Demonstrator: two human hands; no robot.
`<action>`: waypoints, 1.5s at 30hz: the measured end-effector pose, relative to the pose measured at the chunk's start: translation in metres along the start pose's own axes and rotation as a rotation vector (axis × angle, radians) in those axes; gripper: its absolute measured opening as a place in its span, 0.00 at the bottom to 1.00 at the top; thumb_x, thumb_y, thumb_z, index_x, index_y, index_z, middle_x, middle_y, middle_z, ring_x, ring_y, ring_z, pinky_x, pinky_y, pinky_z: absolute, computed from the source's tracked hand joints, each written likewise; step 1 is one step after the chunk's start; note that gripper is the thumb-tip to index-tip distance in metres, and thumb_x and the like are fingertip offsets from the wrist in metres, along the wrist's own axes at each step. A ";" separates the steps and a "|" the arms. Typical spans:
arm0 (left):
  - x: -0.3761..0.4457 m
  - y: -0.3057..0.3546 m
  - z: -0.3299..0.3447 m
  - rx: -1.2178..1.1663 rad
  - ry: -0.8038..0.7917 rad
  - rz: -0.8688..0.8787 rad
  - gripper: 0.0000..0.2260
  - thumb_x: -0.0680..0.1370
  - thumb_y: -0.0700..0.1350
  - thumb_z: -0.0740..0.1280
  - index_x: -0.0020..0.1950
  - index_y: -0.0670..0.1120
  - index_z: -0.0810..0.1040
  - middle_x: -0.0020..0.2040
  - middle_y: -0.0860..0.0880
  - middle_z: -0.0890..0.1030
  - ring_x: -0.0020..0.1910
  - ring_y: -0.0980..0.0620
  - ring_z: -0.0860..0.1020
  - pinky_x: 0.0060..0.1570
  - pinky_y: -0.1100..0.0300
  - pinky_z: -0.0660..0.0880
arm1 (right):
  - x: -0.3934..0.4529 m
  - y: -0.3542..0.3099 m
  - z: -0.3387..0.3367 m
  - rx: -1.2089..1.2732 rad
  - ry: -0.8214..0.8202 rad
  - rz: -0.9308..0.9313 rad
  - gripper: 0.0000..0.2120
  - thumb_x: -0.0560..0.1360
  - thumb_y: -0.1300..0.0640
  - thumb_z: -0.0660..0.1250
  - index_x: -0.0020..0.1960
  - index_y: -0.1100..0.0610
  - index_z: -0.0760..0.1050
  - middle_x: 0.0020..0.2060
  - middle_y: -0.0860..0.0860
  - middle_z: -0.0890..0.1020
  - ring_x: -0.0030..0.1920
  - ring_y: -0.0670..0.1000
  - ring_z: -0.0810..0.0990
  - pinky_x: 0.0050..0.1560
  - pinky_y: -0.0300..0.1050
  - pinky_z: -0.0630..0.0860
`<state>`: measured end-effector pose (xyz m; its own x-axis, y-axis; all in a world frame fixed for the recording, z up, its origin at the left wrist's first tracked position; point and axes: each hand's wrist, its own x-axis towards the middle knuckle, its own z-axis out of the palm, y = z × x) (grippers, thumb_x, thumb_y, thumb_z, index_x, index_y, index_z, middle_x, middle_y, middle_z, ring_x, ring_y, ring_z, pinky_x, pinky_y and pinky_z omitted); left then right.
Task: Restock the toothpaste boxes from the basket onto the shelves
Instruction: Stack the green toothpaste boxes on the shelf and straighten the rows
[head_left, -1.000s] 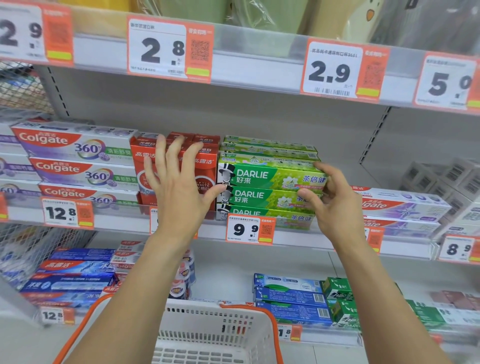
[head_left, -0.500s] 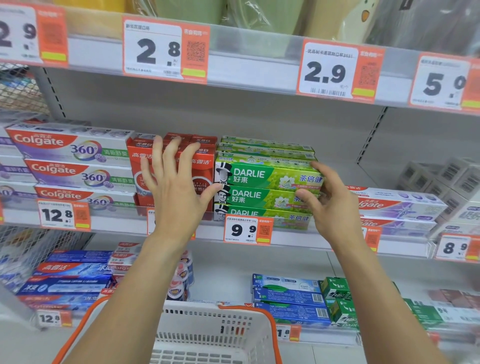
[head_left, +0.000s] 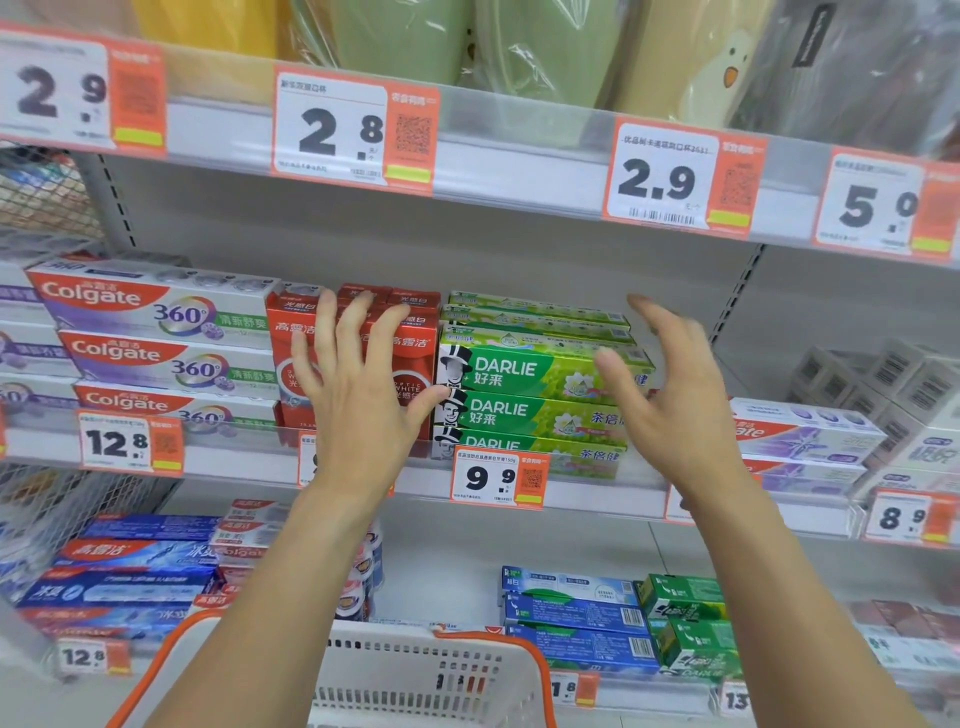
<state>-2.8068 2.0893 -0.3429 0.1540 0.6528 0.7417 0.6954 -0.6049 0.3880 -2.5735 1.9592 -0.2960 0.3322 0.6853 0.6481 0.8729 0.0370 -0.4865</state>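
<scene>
**Both hands hovering open at the toothpaste shelf**

The fingers (head_left: 332, 332) of the left hand (head_left: 358, 410) are standing straight and spread, their tips lying over the fronts of the red toothpaste boxes (head_left: 410, 358), with the thumb reaching out to the right toward the green stack; whether they are actually pressing the red boxes cannot be told. The fingers of the right hand (head_left: 670, 395) are hanging loosely curved and apart, holding nothing, blurred and sitting just in front of the right end of the green DARLIE toothpaste boxes (head_left: 530, 379), the palm turning leftward. Both forearms are rising from the bottom edge, the left one crossing in front of the basket.

The green boxes are lying flat in a stack on the middle shelf (head_left: 587, 499), three fronts showing one above another with more lying behind on top, directly above a 9.9 price tag (head_left: 493, 478). Just to their left the red boxes are standing upright, and left of those Colgate 360 boxes (head_left: 156, 332) are lying stacked above a 12.8 tag (head_left: 124, 441). To the right, white and purple boxes (head_left: 810, 436) are lying on the same shelf.

The white basket (head_left: 415, 675) with an orange rim is sitting low at the bottom centre; only its slotted wall is showing, so its contents cannot be seen. On the shelf below, blue boxes (head_left: 576, 613) and small green boxes (head_left: 691, 629) are lying in stacks
</scene>
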 end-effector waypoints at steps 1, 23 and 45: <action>0.000 0.000 0.000 -0.001 0.003 -0.003 0.35 0.70 0.58 0.77 0.72 0.50 0.68 0.75 0.45 0.65 0.80 0.43 0.52 0.76 0.37 0.47 | 0.012 -0.011 0.005 -0.075 -0.029 -0.080 0.23 0.79 0.42 0.65 0.70 0.50 0.72 0.65 0.49 0.75 0.68 0.51 0.72 0.68 0.45 0.67; 0.001 -0.002 0.002 0.012 0.001 0.002 0.35 0.69 0.57 0.77 0.72 0.50 0.69 0.75 0.45 0.66 0.79 0.43 0.53 0.75 0.36 0.50 | 0.071 -0.059 0.061 -0.416 -0.705 -0.148 0.32 0.81 0.35 0.47 0.80 0.50 0.58 0.79 0.52 0.60 0.79 0.57 0.57 0.78 0.54 0.57; 0.016 -0.076 -0.046 0.077 0.003 -0.141 0.31 0.76 0.57 0.70 0.76 0.53 0.64 0.81 0.45 0.57 0.81 0.41 0.48 0.74 0.33 0.46 | 0.062 -0.129 0.105 -0.364 -0.629 -0.427 0.31 0.81 0.40 0.59 0.80 0.47 0.56 0.77 0.51 0.65 0.74 0.56 0.66 0.74 0.54 0.66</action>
<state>-2.8894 2.1253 -0.3352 0.0493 0.7272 0.6846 0.7615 -0.4710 0.4454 -2.7028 2.0732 -0.2550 -0.2194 0.9472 0.2339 0.9749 0.2222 0.0149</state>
